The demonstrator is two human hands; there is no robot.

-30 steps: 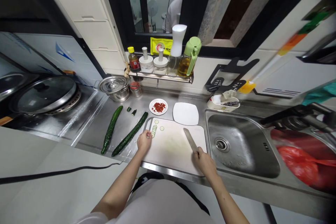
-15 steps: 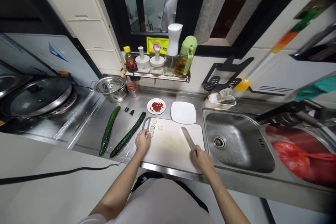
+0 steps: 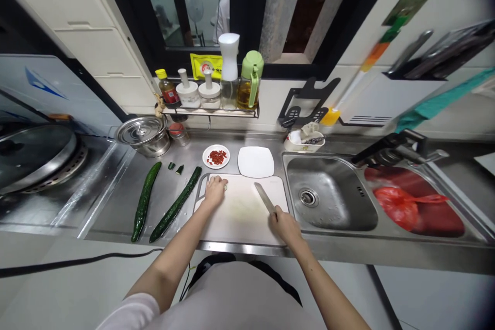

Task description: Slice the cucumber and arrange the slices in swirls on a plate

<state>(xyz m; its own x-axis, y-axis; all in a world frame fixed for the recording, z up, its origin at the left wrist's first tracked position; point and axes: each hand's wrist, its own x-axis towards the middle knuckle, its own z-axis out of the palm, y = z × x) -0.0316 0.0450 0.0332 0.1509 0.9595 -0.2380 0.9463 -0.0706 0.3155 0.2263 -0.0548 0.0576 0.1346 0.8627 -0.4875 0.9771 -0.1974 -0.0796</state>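
My right hand is wrapped round the handle of a kitchen knife, its blade angled up and left over the white cutting board. On the board's upper left, my left hand has its fingers curled down over the cucumber slices. A pale slice shows beside the fingertips; the others are hidden under the hand. Two whole cucumbers, one further left and one nearer the board, lie on the steel counter. Small cucumber ends rest above them.
Behind the board stand a white square plate and a small dish of chopped red pieces. A steel sink lies to the right, a lidded pot at the back left. Bottles line a wall rack.
My left hand has moved up the board onto the cucumber slices, covering them and gathering the fingers. The knife stays in my right hand. The camera view has turned toward the right.
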